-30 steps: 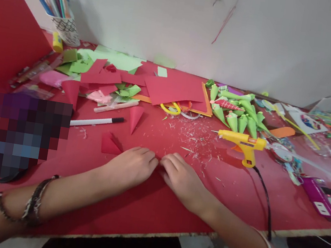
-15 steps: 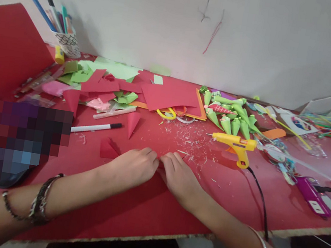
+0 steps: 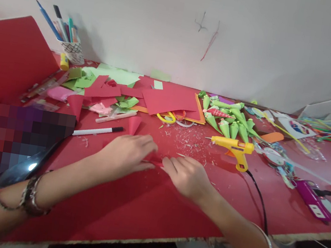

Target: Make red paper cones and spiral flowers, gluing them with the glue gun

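Observation:
A piece of red paper [image 3: 156,159], hard to tell from the red tabletop, lies between my two hands. My left hand [image 3: 129,155] is curved around its left part, thumb below and fingers above, slightly blurred. At the paper's right end, my right hand [image 3: 186,178] pinches it with bent fingers; the fingertips are partly hidden. Just beyond my left hand rests a red paper cone [image 3: 134,125], and another red cone [image 3: 75,105] lies farther left. A white marker [image 3: 97,131] with a black cap is left of the nearer cone.
A yellow glue gun [image 3: 234,147] lies to the right, its black cord running over the front edge. Behind it are several green paper cones [image 3: 234,128]. Red paper sheets [image 3: 169,99], a pen cup [image 3: 73,51] and a purple power strip [image 3: 310,199] stand around.
My left hand has loosened from a closed fist, its thumb and fingers now farther apart. The red paper's flap to its left is no longer seen. The camera view has shifted slightly.

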`<state>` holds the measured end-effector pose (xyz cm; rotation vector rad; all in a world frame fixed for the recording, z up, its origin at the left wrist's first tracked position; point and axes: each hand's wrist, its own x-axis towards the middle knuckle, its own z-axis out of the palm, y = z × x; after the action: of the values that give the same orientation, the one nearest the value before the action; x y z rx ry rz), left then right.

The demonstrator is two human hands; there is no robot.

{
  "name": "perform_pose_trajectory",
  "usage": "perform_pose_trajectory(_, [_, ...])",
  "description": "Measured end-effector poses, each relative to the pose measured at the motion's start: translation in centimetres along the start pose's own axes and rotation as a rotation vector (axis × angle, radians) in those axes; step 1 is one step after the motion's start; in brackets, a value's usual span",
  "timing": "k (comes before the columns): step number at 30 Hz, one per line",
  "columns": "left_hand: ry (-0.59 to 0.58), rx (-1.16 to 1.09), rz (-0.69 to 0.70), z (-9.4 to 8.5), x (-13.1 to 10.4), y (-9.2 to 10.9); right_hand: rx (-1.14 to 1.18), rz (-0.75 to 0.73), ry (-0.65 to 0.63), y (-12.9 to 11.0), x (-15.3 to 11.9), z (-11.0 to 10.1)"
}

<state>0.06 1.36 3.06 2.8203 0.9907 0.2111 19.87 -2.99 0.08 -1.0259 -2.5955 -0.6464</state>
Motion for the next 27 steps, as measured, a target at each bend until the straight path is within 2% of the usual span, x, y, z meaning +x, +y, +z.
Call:
perform_pose_trajectory(2, [-0.069,-0.204,-0.212,-0.3,0.0,-1.0,-0.048,-0.026,0.023,0.4,0.2,-0.4])
perform_pose_trajectory(4, [-0.207,-0.505,-0.315,-0.5,0.0,-1.9,-0.088,-0.074,0.058,0.6,0.4,-0.9])
perform_pose_trajectory(6, [-0.367,-0.846,-0.308,-0.4,-0.1,-2.2,-0.114,-0.134,0.092,0.6,0.6,-1.3])
perform_pose_trajectory(9, [-0.529,-1.274,-0.247,0.2,-0.3,-1.9,-0.134,-0.199,0.117,0.5,0.9,-1.8])
perform_pose_trajectory(11, [-0.616,-1.454,-0.219,0.6,-0.4,-1.3,-0.134,-0.23,0.119,0.5,1.2,-2.0])
perform_pose_trajectory(13, [-0.639,-1.522,-0.204,0.9,-0.6,-0.7,-0.127,-0.265,0.118,0.4,1.4,-2.0])
perform_pose_trajectory(16, [-0.569,-1.402,-0.199,0.8,-0.9,-0.2,-0.105,-0.272,0.102,0.4,1.7,-2.0])
perform_pose_trajectory(20, [-0.429,-1.01,-0.182,0.2,-1.3,0.3,0.007,-0.212,-0.019,0.0,1.8,-1.8])
perform_pose_trajectory(23, [-0.34,-0.733,-0.106,-0.1,-1.5,0.7,0.147,-0.132,-0.18,-0.3,2.0,-1.7])
perform_pose_trajectory(27, [-0.275,-0.473,0.009,-0.1,-1.6,1.0,0.302,-0.035,-0.477,-0.1,2.7,-2.4])
